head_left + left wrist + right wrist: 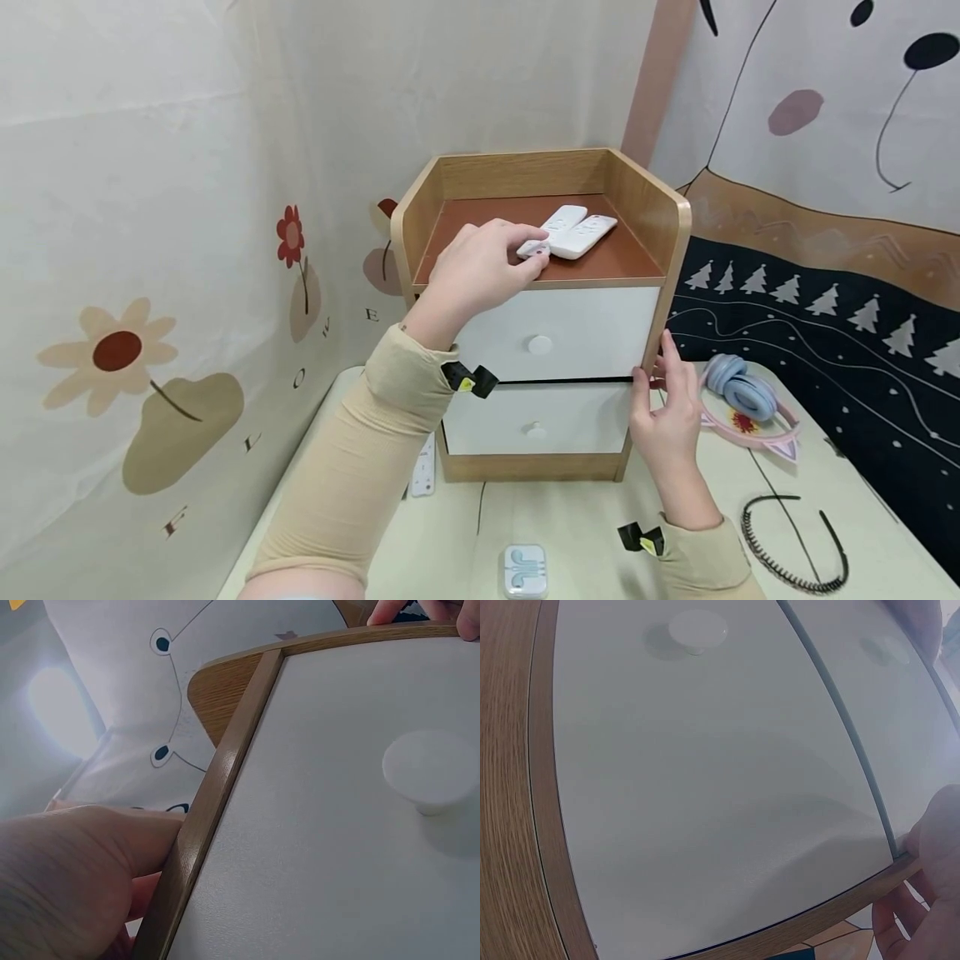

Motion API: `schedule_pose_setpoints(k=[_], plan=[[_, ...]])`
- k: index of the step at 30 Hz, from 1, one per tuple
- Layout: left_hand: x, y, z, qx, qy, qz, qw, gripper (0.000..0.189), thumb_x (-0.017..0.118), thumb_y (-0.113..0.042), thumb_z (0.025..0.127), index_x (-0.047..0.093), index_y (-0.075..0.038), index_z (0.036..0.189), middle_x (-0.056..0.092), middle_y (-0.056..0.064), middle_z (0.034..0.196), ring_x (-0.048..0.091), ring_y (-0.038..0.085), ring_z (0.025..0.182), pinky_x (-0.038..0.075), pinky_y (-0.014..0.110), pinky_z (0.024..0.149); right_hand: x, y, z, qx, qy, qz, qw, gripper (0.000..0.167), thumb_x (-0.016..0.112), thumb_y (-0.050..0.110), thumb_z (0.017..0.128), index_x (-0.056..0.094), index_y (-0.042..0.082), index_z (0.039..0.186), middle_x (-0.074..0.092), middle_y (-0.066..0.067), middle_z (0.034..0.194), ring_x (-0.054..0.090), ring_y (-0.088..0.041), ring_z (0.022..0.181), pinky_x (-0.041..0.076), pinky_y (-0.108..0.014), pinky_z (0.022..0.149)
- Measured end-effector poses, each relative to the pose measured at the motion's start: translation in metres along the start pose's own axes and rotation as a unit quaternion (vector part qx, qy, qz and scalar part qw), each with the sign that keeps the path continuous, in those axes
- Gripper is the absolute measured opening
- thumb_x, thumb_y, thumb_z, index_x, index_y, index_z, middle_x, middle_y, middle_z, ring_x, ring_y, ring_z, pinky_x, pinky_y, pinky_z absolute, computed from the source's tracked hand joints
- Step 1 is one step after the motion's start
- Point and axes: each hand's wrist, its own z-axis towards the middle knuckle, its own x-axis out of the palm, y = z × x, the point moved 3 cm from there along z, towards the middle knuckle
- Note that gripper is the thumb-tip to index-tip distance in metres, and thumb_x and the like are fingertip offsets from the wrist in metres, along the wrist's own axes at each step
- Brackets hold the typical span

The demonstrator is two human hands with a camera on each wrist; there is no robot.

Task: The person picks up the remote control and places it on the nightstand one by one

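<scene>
A small wooden drawer cabinet [551,468] with two white drawer fronts stands on the table, with raised wooden sides around its brown top. On that top lie white remote controls [588,237], one overlapping another. My left hand [483,271] reaches over the front edge of the top and pinches the near end of a white remote control [531,248] between thumb and fingers. Lower down, my right hand [669,417] holds the cabinet's right front edge, thumb at the front and fingers along the side. The right wrist view shows this grip beside the gap between the drawers.
Blue headphones [742,387] with a pink cat-ear band lie to the right of the cabinet. Nearer is a black headband [795,575]. Boxed earphones [525,572] lie in front, and another white remote [423,468] is by the cabinet's left foot. Printed fabric [187,167] hangs behind.
</scene>
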Motion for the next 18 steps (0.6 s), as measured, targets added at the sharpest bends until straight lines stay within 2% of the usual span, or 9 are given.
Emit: schedule_pose_setpoints(k=[5,10,15,18], plan=[[0.001,0.0,-0.004,0.005,-0.02,-0.001,0.9998,0.04,0.064,-0.049,0.108,0.069,-0.044,0.147,0.064,-0.011,0.157,0.056,0.025,0.125,0.054,0.046,0.088,-0.001,0.0,0.0,0.0,-0.002,-0.003,1.0,0.07,0.072,-0.008,0.099,0.049,0.005,0.164,0.062,-0.03,0.116,0.062,-0.034,0.101,0.04,0.002,0.094],[0.003,0.003,-0.01,0.015,-0.061,-0.005,0.998,0.043,0.066,-0.049,0.107,0.066,-0.046,0.149,0.066,-0.012,0.155,0.059,0.024,0.125,0.056,0.046,0.087,0.0,0.001,-0.001,-0.002,-0.005,-0.002,1.0,0.07,0.073,-0.008,0.098,0.05,0.006,0.163,0.063,-0.029,0.115,0.063,-0.034,0.1,0.04,0.002,0.094],[0.003,0.004,-0.018,0.043,-0.116,-0.02,0.9922,0.05,0.071,-0.045,0.104,0.064,-0.04,0.153,0.07,-0.007,0.148,0.061,0.027,0.128,0.057,0.047,0.093,-0.001,0.0,-0.001,0.001,0.003,-0.003,1.0,0.07,0.071,-0.007,0.099,0.048,0.005,0.164,0.061,-0.031,0.116,0.062,-0.035,0.1,0.04,0.002,0.095],[0.003,0.005,-0.024,0.072,-0.149,-0.028,0.9858,0.053,0.075,-0.039,0.103,0.064,-0.034,0.154,0.072,-0.003,0.144,0.062,0.029,0.13,0.058,0.047,0.094,-0.001,0.0,-0.001,0.005,0.009,-0.003,0.9999,0.069,0.069,-0.005,0.101,0.047,0.005,0.165,0.06,-0.032,0.116,0.062,-0.035,0.102,0.041,0.002,0.095]])
